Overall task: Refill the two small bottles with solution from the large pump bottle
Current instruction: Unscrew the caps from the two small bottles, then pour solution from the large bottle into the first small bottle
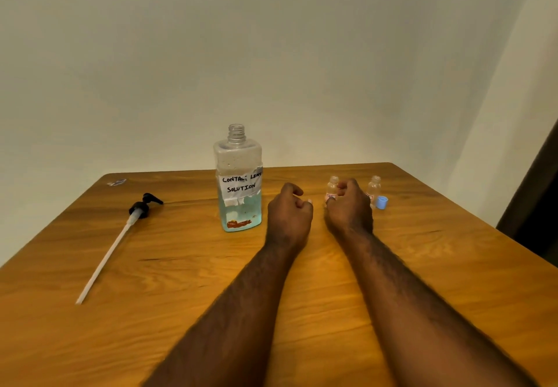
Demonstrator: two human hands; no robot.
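The large pump bottle (237, 181) stands upright at the middle of the frame on the table (181, 281). Its threaded neck is open, and blue-green solution fills roughly its lower half. Its black pump head (142, 205) lies at the left of the frame with the long dip tube trailing toward the lower left, probably set aside so the solution can be poured straight from the neck. The two small bottles stand uncapped right of centre, the nearer small bottle (332, 188) partly hidden behind the right hand (348, 207) and the farther small bottle (374, 190) just right of it. A blue cap (382, 202) rests at its foot, kept close, it seems, for recapping. The left hand (290, 210) hovers between the big bottle and the small ones with curled fingers. A pale speck at its fingertips may be a nail or a cap, so whether it holds anything cannot be told. The right hand's fingers curl beside the nearer small bottle, but a grasp cannot be confirmed.
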